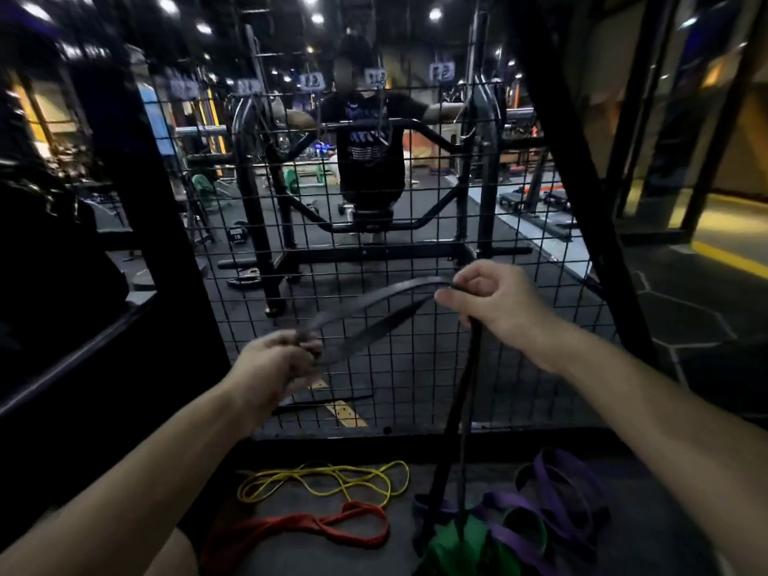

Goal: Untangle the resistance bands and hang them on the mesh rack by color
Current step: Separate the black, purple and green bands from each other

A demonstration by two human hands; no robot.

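Black band [374, 309] gripped, both hands.

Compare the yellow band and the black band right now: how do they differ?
The yellow band is thin like cord; the black band is a wider, flat strap. Yellow lies loose in loops on the floor, touched by neither hand; black is held up before the mesh rack, gripped by the left hand and right hand. Yellow lies apart from the pile; black's lower end drops into the green and purple bands. Neither hangs on the rack.
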